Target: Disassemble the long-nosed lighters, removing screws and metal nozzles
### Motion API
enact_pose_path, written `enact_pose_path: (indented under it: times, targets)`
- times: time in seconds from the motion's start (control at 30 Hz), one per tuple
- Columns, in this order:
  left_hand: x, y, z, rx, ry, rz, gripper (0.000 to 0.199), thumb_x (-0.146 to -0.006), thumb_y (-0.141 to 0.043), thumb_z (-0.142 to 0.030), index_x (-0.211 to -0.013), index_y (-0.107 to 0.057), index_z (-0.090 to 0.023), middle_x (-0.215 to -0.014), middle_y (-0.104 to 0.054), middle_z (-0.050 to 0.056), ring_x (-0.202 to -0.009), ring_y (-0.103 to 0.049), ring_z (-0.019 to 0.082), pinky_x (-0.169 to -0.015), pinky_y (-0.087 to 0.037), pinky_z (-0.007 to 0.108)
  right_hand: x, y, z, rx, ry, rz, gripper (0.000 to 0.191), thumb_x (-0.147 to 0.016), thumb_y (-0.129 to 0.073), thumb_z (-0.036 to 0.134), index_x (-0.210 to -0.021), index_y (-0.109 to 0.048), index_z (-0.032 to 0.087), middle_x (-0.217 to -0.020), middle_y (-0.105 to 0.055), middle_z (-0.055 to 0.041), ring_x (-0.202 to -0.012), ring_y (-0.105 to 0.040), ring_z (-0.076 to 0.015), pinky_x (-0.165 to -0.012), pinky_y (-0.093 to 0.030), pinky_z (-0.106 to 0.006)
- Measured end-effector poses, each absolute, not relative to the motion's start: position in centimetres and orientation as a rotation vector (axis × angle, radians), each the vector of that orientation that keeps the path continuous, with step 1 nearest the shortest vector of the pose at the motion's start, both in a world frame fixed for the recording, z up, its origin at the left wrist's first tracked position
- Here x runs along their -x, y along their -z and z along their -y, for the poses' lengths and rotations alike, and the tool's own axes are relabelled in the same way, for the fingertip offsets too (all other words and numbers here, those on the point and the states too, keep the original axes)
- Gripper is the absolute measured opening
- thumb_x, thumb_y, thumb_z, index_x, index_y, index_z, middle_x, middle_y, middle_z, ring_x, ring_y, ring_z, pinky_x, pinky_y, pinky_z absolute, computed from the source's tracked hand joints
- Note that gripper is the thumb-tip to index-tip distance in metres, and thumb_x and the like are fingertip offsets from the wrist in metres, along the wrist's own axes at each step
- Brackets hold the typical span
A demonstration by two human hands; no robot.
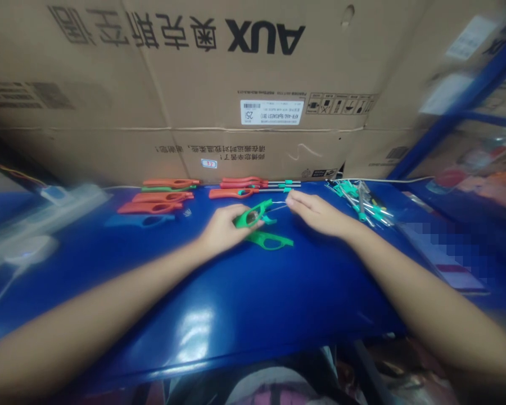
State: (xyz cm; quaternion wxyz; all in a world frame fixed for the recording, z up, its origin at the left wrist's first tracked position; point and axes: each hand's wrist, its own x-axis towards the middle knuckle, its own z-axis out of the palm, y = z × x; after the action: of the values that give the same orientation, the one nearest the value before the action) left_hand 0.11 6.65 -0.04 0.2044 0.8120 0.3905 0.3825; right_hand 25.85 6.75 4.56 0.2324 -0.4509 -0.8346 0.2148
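My left hand (222,229) is closed around a green lighter handle shell (249,215), held just above the blue table. A metal part and a teal piece (269,220) show at its open loop. My right hand (314,211) is closed in a pinch at the end of a thin wire (279,202) that runs out of the shell. Its fingertips hide the wire's far end. Under my left hand lies a second green handle shell (274,242), partly covered by the fingers.
Red lighters with metal tubes (236,193) lie at the back. Orange handle shells (152,207) and a blue one (141,220) are to the left. Metal tubes with teal ends (365,208) are piled at right. A cardboard wall (211,84) closes off the back.
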Motion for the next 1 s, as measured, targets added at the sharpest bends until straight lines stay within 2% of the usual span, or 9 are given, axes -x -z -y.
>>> enact_pose_path:
  times: [0.13,0.4,0.83,1.0]
  targets:
    - [-0.2,0.0,-6.6,-2.263,-1.084,-1.094,0.035,-0.086,-0.069,-0.048,-0.076,-0.066,-0.015,-0.070,-0.061,-0.001,-0.063,-0.051,0.012,-0.063,-0.042,0.024,-25.8,-4.6,-6.8,1.218,-0.497,2.331,0.035,-0.101,-0.036,0.047,-0.079,-0.046,0.023,-0.074,-0.052,0.0004,-0.069,-0.048,-0.0161,-0.068,-0.037,-0.031]
    - [-0.3,-0.1,-6.4,-2.285,-1.127,-1.051,0.039,-0.085,-0.071,-0.048,-0.067,-0.060,-0.015,-0.071,-0.061,0.000,-0.062,-0.051,0.012,-0.061,-0.041,0.023,-26.6,-5.1,-7.1,1.164,-0.413,2.252,0.037,-0.098,-0.040,0.044,-0.068,-0.039,0.022,-0.067,-0.041,0.0022,-0.063,-0.039,-0.0139,-0.063,-0.033,-0.029]
    - [-0.4,-0.2,-6.2,-2.234,-1.195,-1.044,0.037,-0.085,-0.071,-0.049,-0.071,-0.063,-0.015,-0.071,-0.063,0.001,-0.064,-0.053,0.013,-0.063,-0.044,0.024,-26.7,-5.3,-7.2,1.137,-0.432,2.199,0.041,-0.096,-0.043,0.050,-0.066,-0.040,0.022,-0.066,-0.040,0.0017,-0.064,-0.039,-0.0143,-0.062,-0.033,-0.029]
    - [-0.2,-0.2,-6.1,-2.204,-1.197,-1.045,0.038,-0.084,-0.070,-0.051,-0.073,-0.065,-0.015,-0.072,-0.064,0.001,-0.064,-0.054,0.013,-0.063,-0.044,0.025,-26.9,-5.7,-7.2,1.123,-0.450,2.173,0.047,-0.094,-0.046,0.057,-0.063,-0.038,0.023,-0.064,-0.038,0.0024,-0.062,-0.038,-0.0137,-0.060,-0.032,-0.029]
